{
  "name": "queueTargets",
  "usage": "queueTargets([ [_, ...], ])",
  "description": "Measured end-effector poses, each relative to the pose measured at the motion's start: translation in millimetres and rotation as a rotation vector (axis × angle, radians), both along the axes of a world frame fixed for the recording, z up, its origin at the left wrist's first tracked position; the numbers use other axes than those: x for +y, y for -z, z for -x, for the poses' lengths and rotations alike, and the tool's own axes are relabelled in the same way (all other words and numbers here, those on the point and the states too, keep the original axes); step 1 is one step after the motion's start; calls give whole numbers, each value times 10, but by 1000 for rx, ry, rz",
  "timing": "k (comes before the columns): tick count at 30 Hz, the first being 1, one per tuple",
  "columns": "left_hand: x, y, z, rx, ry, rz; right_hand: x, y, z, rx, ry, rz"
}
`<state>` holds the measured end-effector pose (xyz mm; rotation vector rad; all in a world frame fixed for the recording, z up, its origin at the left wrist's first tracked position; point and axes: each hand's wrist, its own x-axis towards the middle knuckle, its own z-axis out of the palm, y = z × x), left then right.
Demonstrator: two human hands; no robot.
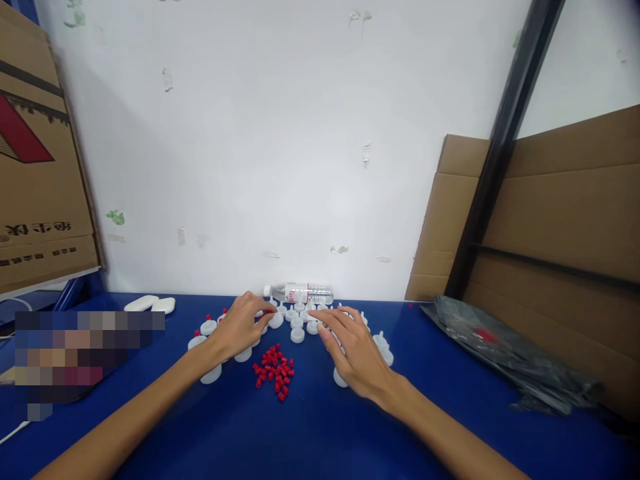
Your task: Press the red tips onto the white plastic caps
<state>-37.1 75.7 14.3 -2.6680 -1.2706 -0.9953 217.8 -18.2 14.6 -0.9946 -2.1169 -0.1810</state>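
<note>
My left hand (242,324) is closed in a pinch, with a bit of a small red cap showing at its fingertips. Just by those fingertips stands a white nozzle lid (275,321). My right hand (354,345) reaches over the right part of the group of white lids, its fingers stretched and the thumb apart; whether it touches a lid is hard to see. A pile of small red caps (275,371) lies between my wrists. On the left, some white lids (209,327) carry red caps on their spouts. My hands hide several lids.
A clear plastic bottle (320,294) lies on its side along the wall. White rounded objects (163,305) rest at the back left. Grey plastic bags (493,343) lie on the right of the blue table (320,437). Cardboard (45,167) stands at both sides; a pixelated patch covers the left.
</note>
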Motion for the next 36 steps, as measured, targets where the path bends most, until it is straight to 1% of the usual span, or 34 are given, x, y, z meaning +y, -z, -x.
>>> queueTargets([
  [4, 16, 73, -20, 138, 15, 13, 1, 16, 19, -19, -35, 16],
  [10, 30, 79, -10, 137, 6, -64, -16, 8, 44, -29, -55, 2],
  [13, 73, 134, 33, 196, 36, -79, -24, -8, 48, -35, -56, -2],
  [18, 132, 214, 31, 237, 15, -63, -18, 3, 57, -43, -65, 6],
  [22, 172, 219, 21, 216, -6, -104, -15, 23, 57, -71, -61, -1],
  [26, 177, 165, 22, 231, -60, -101, -29, 24, 63, -98, -60, 25],
  [28, 147, 108, 10, 192, -60, -119, -32, 27, 69, -90, -62, 34],
  [31, 38, -2, -56, 38, 2, -121, -19, 43, 72, -63, -32, 25],
  [34, -148, -103, -187, -164, 102, -21, 7, 68, 65, -49, 28, -10],
  [36, -279, -139, -286, -263, 164, 53, 23, 86, 58, -46, 49, -19],
])
